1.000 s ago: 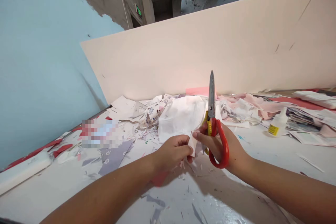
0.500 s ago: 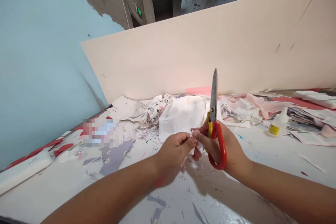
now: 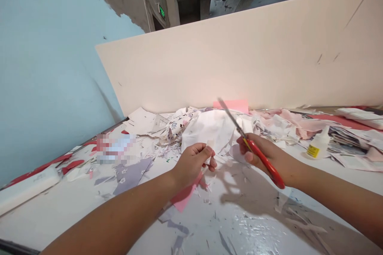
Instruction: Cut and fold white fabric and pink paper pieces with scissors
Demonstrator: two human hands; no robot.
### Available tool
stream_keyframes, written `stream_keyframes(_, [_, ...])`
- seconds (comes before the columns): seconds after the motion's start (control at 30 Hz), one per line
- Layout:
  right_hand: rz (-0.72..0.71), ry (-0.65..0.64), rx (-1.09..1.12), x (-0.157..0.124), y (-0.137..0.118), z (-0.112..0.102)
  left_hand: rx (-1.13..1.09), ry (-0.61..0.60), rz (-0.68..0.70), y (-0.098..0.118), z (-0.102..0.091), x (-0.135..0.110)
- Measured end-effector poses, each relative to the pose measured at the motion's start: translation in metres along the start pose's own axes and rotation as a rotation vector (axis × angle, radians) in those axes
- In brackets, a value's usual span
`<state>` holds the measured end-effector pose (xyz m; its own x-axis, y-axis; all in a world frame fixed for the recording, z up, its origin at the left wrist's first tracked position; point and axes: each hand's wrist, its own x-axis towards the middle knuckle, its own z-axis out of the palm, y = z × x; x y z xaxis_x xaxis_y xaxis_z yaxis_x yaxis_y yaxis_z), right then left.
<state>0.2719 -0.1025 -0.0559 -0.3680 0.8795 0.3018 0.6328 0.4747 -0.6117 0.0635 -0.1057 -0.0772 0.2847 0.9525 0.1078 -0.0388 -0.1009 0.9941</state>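
Note:
My left hand (image 3: 196, 163) is closed in a pinch on a small piece of white paper (image 3: 210, 143), whose top edge sticks up above the thumb. To its right, my right hand (image 3: 267, 157) grips red-handled scissors (image 3: 263, 159) with yellow inside the handles. The scissor blades look closed and point up and to the left, apart from the paper. Below my left wrist lies a pink paper piece (image 3: 185, 197) on the white table (image 3: 215, 215). A large crumpled white sheet (image 3: 206, 127) lies just behind both hands.
A small glue bottle (image 3: 318, 143) with a yellow label stands at the right. Purple flowered paper (image 3: 131, 175) and many scraps lie on the left. Pink scraps (image 3: 287, 121) and a paper stack (image 3: 350, 141) are at the back right. A pale board (image 3: 239, 55) stands behind the table.
My hands have moved apart; before, they met at the white paper. My right hand has turned, so the scissors now tilt up-left instead of upright. More of the pink paper shows.

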Motion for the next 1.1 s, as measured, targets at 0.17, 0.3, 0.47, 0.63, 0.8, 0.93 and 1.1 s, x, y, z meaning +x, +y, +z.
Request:
stream_keyframes(0.17, [0.140,-0.154,-0.162,-0.007,0.003,-0.005,-0.018,0.016,-0.015,0.001,0.001,-0.002])
stream_keyframes(0.3, [0.173,-0.182,-0.188,-0.015,0.007,-0.005,-0.017,0.057,-0.054,0.003,0.001,-0.003])
stream_keyframes(0.47, [0.098,-0.309,-0.297,-0.017,0.008,-0.010,0.013,0.043,-0.030,0.002,0.002,-0.003])
stream_keyframes(0.63, [0.125,-0.353,-0.294,-0.016,0.000,-0.012,0.081,0.045,0.038,0.000,0.002,-0.003])
stream_keyframes(0.8, [0.141,-0.370,-0.278,-0.015,-0.011,-0.013,0.100,0.001,0.007,-0.001,0.001,-0.005])
stream_keyframes(0.93, [0.141,-0.367,-0.268,-0.015,-0.016,-0.014,0.117,-0.001,0.047,-0.001,0.001,-0.004])
stream_keyframes(1.1, [0.155,-0.391,-0.258,-0.015,-0.017,-0.011,0.113,-0.012,0.026,-0.002,0.002,-0.004])
